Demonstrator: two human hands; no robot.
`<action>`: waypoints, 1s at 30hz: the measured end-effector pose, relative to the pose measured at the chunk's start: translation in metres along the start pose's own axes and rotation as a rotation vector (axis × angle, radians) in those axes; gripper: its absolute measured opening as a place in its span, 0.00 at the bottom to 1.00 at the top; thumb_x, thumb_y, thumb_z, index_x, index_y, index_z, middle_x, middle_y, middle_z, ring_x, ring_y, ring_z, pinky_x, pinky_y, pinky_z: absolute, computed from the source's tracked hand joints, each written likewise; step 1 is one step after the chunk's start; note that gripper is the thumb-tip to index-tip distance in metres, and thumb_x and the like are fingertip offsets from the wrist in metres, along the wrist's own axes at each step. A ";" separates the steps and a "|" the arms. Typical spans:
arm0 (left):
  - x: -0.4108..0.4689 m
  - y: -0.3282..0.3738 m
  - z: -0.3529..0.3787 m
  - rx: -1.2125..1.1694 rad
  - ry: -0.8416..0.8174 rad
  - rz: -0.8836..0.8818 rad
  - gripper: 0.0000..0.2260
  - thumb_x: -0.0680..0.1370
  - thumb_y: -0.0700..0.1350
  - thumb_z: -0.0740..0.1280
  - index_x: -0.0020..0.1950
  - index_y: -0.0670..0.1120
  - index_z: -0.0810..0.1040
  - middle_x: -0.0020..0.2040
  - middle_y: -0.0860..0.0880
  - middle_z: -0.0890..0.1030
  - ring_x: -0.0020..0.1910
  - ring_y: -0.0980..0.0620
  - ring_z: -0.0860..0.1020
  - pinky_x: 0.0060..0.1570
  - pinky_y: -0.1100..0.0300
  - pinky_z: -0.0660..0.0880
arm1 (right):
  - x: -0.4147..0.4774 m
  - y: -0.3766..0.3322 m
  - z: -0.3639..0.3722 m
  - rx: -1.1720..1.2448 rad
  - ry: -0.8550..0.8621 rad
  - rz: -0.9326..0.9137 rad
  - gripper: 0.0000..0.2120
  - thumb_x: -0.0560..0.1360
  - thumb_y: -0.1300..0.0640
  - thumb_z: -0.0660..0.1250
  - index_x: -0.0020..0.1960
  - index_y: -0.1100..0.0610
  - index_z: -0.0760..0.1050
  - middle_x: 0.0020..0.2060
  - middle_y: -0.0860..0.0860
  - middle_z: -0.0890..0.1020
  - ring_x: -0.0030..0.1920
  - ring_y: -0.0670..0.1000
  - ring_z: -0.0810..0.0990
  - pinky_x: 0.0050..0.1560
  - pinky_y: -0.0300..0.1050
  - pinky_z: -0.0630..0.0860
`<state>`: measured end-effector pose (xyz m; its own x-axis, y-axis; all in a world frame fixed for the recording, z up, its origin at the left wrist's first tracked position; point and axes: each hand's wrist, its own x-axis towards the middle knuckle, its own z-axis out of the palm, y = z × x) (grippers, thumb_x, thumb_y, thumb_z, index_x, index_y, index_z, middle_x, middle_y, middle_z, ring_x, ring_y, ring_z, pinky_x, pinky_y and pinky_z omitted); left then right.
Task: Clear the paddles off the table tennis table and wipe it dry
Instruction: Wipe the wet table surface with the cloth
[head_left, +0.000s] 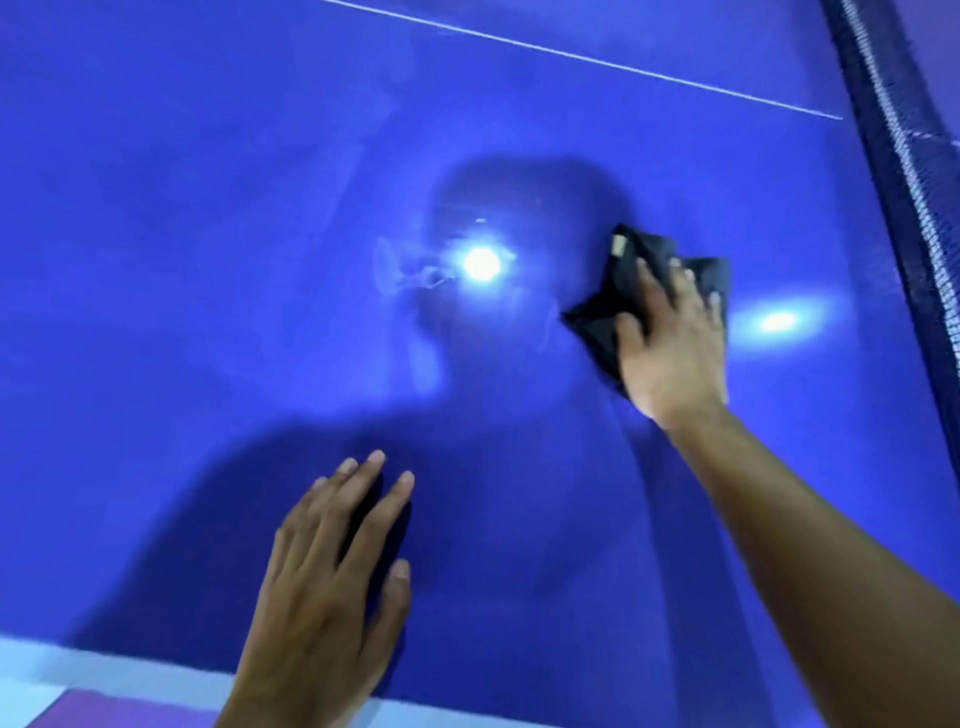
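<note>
From the head view, the right hand (672, 343) lies flat on a dark cloth (597, 312), fingers straight and slightly spread, pressing it onto the blue table (208, 291) rather than clenching it. The cloth is crumpled and sticks out past the fingertips and the thumb. It sits toward the table's right side, near the net (904, 156). The left hand (322, 587) is released and holds nothing, its fingers extended, palm down on the surface close to the white near edge (104, 670). A lamp's reflection (481, 264) glares mid-table.
</note>
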<state>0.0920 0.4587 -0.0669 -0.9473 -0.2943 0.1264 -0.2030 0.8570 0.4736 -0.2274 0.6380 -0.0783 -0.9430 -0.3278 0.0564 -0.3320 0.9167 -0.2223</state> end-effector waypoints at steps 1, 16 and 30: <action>-0.009 -0.008 -0.003 -0.020 -0.003 -0.005 0.23 0.78 0.48 0.60 0.72 0.44 0.74 0.76 0.45 0.69 0.75 0.43 0.68 0.71 0.44 0.65 | -0.007 -0.028 0.006 -0.010 -0.014 -0.043 0.30 0.81 0.49 0.59 0.82 0.50 0.58 0.81 0.57 0.58 0.82 0.55 0.54 0.81 0.53 0.44; -0.027 -0.023 -0.005 0.022 -0.041 -0.035 0.22 0.79 0.47 0.58 0.71 0.42 0.75 0.74 0.43 0.71 0.76 0.43 0.67 0.74 0.50 0.62 | -0.070 -0.230 0.051 0.109 -0.209 -0.495 0.29 0.82 0.46 0.53 0.82 0.44 0.55 0.83 0.49 0.53 0.82 0.48 0.47 0.81 0.53 0.40; -0.017 0.098 0.059 0.111 0.013 -0.032 0.26 0.78 0.50 0.55 0.73 0.43 0.74 0.75 0.43 0.70 0.74 0.38 0.69 0.71 0.42 0.64 | -0.089 0.080 -0.029 0.062 -0.018 0.062 0.29 0.82 0.46 0.58 0.82 0.44 0.58 0.82 0.51 0.57 0.82 0.50 0.53 0.81 0.51 0.43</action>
<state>0.0740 0.5725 -0.0743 -0.9367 -0.3273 0.1241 -0.2602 0.8883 0.3784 -0.1705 0.7474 -0.0729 -0.9611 -0.2753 0.0229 -0.2702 0.9198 -0.2844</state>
